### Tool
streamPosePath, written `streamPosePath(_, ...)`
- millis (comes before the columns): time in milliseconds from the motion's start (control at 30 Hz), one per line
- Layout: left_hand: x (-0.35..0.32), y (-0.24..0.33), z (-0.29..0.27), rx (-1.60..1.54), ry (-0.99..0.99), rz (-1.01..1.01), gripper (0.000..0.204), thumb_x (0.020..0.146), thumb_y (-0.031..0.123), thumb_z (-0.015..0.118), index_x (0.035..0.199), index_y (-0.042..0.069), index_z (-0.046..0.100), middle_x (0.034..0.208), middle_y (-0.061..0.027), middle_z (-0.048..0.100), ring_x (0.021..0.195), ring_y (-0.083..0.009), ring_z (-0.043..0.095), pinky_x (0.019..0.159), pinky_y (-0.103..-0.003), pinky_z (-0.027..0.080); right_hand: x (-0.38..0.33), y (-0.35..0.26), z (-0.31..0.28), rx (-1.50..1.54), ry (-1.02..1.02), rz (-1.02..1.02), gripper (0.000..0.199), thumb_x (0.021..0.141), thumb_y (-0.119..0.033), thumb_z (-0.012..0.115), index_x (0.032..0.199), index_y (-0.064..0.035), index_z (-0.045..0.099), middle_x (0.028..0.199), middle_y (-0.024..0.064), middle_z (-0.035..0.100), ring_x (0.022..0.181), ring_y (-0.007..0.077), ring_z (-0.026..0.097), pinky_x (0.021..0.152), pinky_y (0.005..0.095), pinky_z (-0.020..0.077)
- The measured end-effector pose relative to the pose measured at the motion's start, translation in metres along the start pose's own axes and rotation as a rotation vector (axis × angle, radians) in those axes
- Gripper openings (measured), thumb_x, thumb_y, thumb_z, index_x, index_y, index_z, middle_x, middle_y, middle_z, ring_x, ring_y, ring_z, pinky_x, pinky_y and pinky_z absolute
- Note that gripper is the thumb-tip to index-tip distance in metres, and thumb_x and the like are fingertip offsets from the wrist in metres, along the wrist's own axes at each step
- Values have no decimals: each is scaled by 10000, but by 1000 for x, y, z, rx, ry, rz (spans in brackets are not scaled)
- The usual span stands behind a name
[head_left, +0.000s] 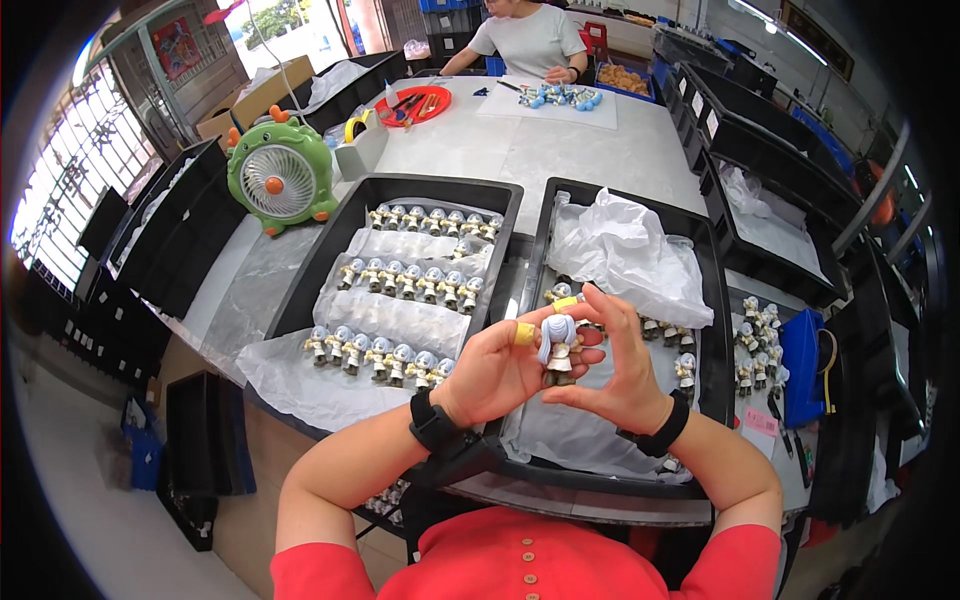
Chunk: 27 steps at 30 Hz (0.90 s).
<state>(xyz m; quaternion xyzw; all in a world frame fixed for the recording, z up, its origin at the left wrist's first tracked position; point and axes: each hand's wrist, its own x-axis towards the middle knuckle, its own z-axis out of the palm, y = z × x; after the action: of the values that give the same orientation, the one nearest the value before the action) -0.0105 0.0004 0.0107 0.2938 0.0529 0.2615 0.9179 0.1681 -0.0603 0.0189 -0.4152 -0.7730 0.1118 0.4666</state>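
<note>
Apparently both hands (560, 365) around figurine (558, 345)

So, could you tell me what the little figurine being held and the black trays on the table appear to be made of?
The figurine, held between the left hand and right hand, looks like moulded plastic or vinyl: smooth, pale blue hair with a soft sheen and painted details. The black trays look like rigid moulded plastic with a matt finish and rounded rims. Neither material can be confirmed from the look alone.

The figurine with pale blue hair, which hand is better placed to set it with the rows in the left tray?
Probably the left hand: both hands grip the figurine, but the left is on the left tray's side; the right hand would cross over.
</note>
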Motion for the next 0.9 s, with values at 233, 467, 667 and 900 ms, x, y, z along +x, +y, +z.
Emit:
streamPosePath(233,-1,1,3,-7,-16,18,574,904,249,390,1415,7,297,1293,-188,494,1188,-334,506,1038,-438,375,2,-2,-3,-66,-16,-56,883,592,-273,879,1328,-65,437,1214,97,542,1175,313,440,1003,427,365)
streamPosePath(467,-2,4,8,287,22,156,560,919,140,501,1428,30,295,1303,-144,486,1148,-279,543,988,-386,425,2,-2,-1,-61,38,-79,733,613,-173,850,1249,-73,498,1214,89,534,1165,328,461,997,429,379)
streamPosePath(667,-4,-8,12,818,270,342,620,818,18,703,1358,19,397,1183,-65,544,1006,-103,556,820,-246,487,-1,4,1,-76,38,-48,699,641,-119,817,1259,-71,493,1228,87,533,1186,320,457,990,420,392)
streamPosePath(900,-16,3,43,1504,269,684,588,704,-6,729,1251,32,518,1005,-81,524,829,-164,553,690,-272,464,-2,9,8,-45,19,4,647,676,-57,754,1265,-56,484,1221,124,537,1164,334,476,1009,420,376)
